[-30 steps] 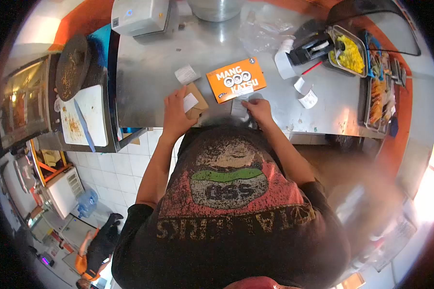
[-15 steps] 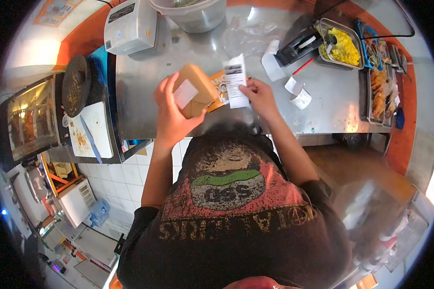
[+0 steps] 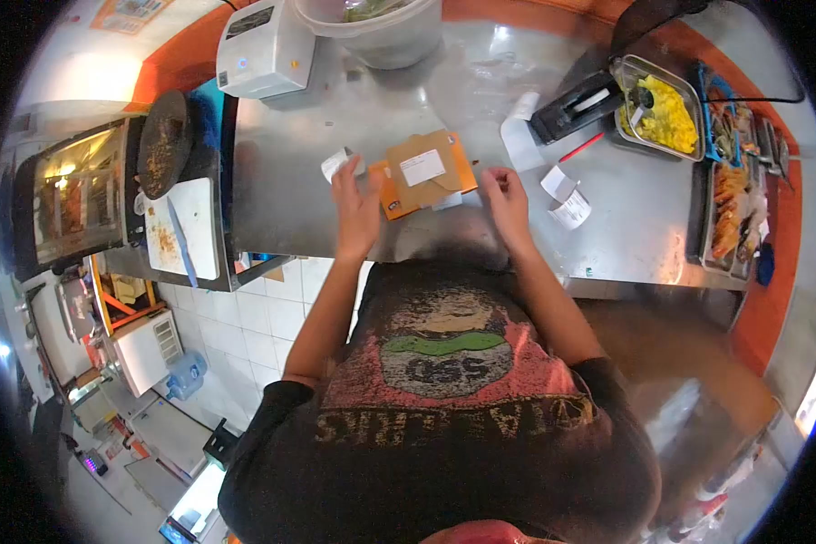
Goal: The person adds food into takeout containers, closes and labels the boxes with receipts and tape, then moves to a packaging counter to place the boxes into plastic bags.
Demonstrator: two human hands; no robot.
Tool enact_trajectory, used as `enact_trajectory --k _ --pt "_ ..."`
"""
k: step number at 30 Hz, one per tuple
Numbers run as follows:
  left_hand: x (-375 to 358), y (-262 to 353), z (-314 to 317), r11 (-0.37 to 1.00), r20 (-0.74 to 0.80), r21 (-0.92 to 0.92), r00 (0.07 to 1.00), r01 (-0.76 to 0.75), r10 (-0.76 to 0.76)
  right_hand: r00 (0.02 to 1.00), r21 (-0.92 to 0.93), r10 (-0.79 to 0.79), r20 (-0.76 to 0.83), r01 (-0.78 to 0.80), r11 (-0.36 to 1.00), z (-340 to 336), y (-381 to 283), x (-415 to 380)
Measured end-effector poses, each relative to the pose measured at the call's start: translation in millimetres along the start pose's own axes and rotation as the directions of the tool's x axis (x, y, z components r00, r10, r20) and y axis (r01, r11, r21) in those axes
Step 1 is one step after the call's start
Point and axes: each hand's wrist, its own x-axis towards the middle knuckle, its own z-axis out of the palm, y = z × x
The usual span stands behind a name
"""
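Observation:
A small brown cardboard box [image 3: 426, 170] with a white label on top rests on a flat orange box [image 3: 397, 195] on the metal counter. The edge of a white paper [image 3: 447, 201] peeks out beneath them, toward my body. My left hand [image 3: 358, 208] is to the left of the boxes, thumb and fingers apart. Its fingertips overlap a curled white paper slip [image 3: 337, 163]. On the other side, my right hand [image 3: 506, 204] hovers just off the boxes' right edge, its fingers loosely bent and nothing visible in them.
Rightward are a printed slip [image 3: 571, 211], a red pen [image 3: 581, 148], a black tape dispenser [image 3: 576, 109] and a tray of yellow food [image 3: 671, 113]. A white label printer [image 3: 265, 54] and plastic tub [image 3: 381, 41] stand behind. At left, a knife [image 3: 182, 240] lies on a cutting board [image 3: 204, 227].
My left hand has let go of the brown box, which now sits on the orange box. The receipt has left my right hand. A curled slip shows at my left fingers.

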Motion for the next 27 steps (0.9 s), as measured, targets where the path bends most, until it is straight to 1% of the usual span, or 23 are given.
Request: enact_trajectory --k 1,2,3,4,5,7,8,10,11,12,13,14,15,16,18,19,20,21,22,23,25,26,27 --pt "-3 5 -5 1.000 -0.006 0.013 1.000 -0.002 0.002 1.000 0.013 -0.001 0.008 0.001 1.000 7 0 10" --pt "-10 12 -5 0.900 0.165 -0.336 0.958 0.279 -0.235 0.995 0.076 0.038 0.096 -0.046 0.996 15 -1 21" --pt "-16 19 -1 0.610 0.402 -0.575 0.838 0.545 -0.370 0.981 0.133 0.073 0.181 -0.098 0.986 20 -1 29" --pt "-19 12 12 0.660 0.348 -0.555 0.862 0.506 -0.369 0.943 0.144 0.084 0.323 -0.136 0.980 20 -5 33" --pt "-18 3 17 0.663 0.348 -0.554 0.864 0.503 -0.365 0.944 0.148 0.081 0.321 -0.134 0.980 23 -9 34" --pt "-18 7 20 0.673 0.326 -0.592 0.895 0.443 -0.303 0.887 0.172 -0.022 0.461 -0.066 0.983 29 -21 29" --pt "-19 9 21 0.673 0.317 -0.611 0.908 0.416 -0.273 0.889 0.170 -0.017 0.457 -0.068 0.983 30 -27 22" --pt "-17 10 23 0.669 0.306 -0.652 0.931 0.356 -0.197 0.876 0.204 0.139 0.462 -0.258 0.944 30 -42 6" --pt "-16 6 24 0.666 0.322 -0.654 0.929 0.358 -0.183 0.886 0.206 0.140 0.442 -0.253 0.945 30 -42 -2" --pt "-14 -4 26 0.754 0.286 -0.565 0.937 0.335 -0.202 0.885 0.214 0.193 0.424 -0.305 0.928 30 -39 -9" --pt "-11 -1 24 0.830 0.254 -0.465 0.945 0.307 -0.207 0.884 0.229 0.244 0.398 -0.353 0.907 29 -34 -14" --pt "-10 2 21 0.831 0.294 -0.466 0.939 0.303 -0.178 0.919 0.291 0.188 0.345 -0.295 0.910 29 -17 -15" --pt "-11 22 10 0.827 0.341 -0.469 0.927 0.311 -0.156 0.937 0.307 0.193 0.292 -0.282 0.909 24 -17 -24" --pt "-13 34 5 0.823 0.388 -0.470 0.912 0.319 -0.132 0.947 0.355 0.168 0.274 -0.262 0.897 20 -17 -38" --pt "-17 30 10 0.844 0.463 -0.443 0.883 0.301 -0.072 0.958 0.433 0.148 0.247 -0.246 0.867 13 -14 -62" --pt "-17 27 13 0.865 0.492 -0.418 0.869 0.280 -0.044 0.970 0.455 0.153 0.186 -0.223 0.862 9 -11 -75" --pt "-17 24 16 0.871 0.544 -0.414 0.839 0.266 0.003 0.975 0.478 0.149 0.165 -0.211 0.852 5 -7 -89" --pt "-17 23 25 0.908 0.572 -0.382 0.816 0.172 0.086 0.981 0.500 0.137 0.134 -0.187 0.846 -2 -3 -100" --pt "-19 25 33 0.931 0.601 -0.357 0.782 0.078 0.165 0.982 0.517 0.169 0.089 -0.191 0.834 -6 4 -113" --pt "-24 35 35 0.927 0.652 -0.369 0.729 0.067 0.207 0.990 0.561 0.140 0.007 -0.120 0.819 -10 6 -129" --pt "-36 66 37 0.902 0.791 -0.347 0.597 0.257 0.134 0.977 0.608 0.189 -0.104 -0.088 0.789 -14 10 -157" --pt "-47 73 47 0.903 0.837 -0.353 0.514 0.245 0.187 0.966 0.614 0.186 -0.177 -0.040 0.788 -19 24 -173" --pt "-57 76 57 0.930 0.841 -0.312 0.511 0.192 0.177 0.950 0.617 0.182 -0.252 0.013 0.787 -22 41 -188"
